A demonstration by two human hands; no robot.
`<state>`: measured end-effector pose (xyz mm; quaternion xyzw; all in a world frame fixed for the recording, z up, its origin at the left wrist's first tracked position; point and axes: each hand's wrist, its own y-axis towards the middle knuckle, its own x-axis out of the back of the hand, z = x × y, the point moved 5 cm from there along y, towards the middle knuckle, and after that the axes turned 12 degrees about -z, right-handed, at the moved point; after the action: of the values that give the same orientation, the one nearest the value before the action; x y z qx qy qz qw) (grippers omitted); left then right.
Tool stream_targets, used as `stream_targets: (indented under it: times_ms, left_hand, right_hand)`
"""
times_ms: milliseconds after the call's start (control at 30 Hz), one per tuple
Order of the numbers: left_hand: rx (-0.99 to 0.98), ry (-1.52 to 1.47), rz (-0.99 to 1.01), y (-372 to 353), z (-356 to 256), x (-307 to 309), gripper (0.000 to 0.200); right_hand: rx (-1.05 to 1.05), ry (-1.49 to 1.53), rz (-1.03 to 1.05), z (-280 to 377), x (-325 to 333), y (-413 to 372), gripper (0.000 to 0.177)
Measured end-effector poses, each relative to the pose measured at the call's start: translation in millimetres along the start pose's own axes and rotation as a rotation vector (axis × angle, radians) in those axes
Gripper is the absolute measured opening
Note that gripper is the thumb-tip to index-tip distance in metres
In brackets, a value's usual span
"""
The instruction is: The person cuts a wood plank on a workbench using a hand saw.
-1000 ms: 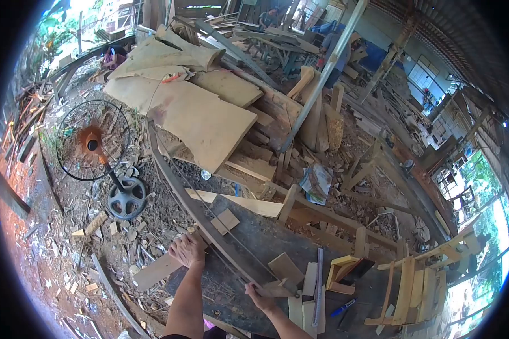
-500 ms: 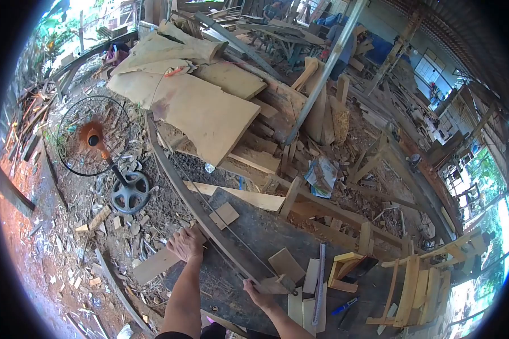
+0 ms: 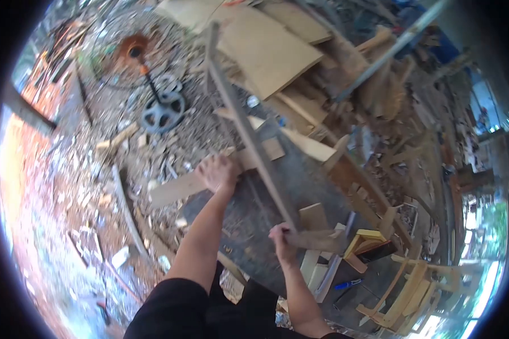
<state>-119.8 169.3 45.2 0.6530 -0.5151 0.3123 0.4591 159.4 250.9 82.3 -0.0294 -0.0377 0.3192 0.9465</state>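
Two hands (image 3: 220,172) (image 3: 281,240); one strip (image 3: 249,133); one fan (image 3: 134,52)

left hand (image 3: 218,172): fingers curled, arm extended | right hand (image 3: 281,236): fist closed

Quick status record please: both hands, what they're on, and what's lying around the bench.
left hand: curled on the long strip where it crosses a board; grip blurred
right hand: closed around the long strip's near end
bench: dark top, with offcuts and a blue pen
ground: fan beyond the bench, among scraps
image: motion-blurred
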Motion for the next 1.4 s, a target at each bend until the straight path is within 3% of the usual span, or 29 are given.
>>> stream_targets:
  times_ms: [167, 567, 667, 767, 967, 1067, 1167, 1233, 1400]
  left_hand:
    - [0.063, -0.087, -0.081, 2, -1, 6, 0.032]
    - [0.007, -0.095, -0.098, 3, -3, 8, 0.031]
    - [0.031, -0.098, -0.084, 4, -4, 5, 0.031]
    - [0.011, -0.116, -0.157, 3, -3, 4, 0.026]
    - [0.013, -0.078, -0.081, 4, -3, 7, 0.030]
    - [0.029, -0.100, -0.082, 4, -4, 6, 0.030]
    - [0.045, -0.095, -0.065, 3, -5, 7, 0.029]
    - [0.015, -0.120, -0.130, 4, -5, 8, 0.029]
    - [0.013, -0.067, -0.095, 3, -6, 6, 0.029]
  right_hand:
    - [0.127, 0.007, -0.037, 5, -1, 3, 0.013]
    - [0.088, -0.055, 0.023, 16, -62, 53, 0.019]
    - [0.194, -0.295, 0.048, 5, -24, 21, 0.019]
    - [0.347, -0.211, 0.073, 26, 0, -1, 0.019]
    - [0.058, -0.148, 0.084, 16, -68, 58, 0.018]
    - [0.118, -0.136, 0.016, 0, -53, 48, 0.019]
    - [0.231, -0.312, 0.100, 15, -9, 14, 0.019]
    - [0.284, -0.161, 0.103, 21, 6, 1, 0.020]
    - [0.099, -0.186, 0.082, 20, -58, 54, 0.023]
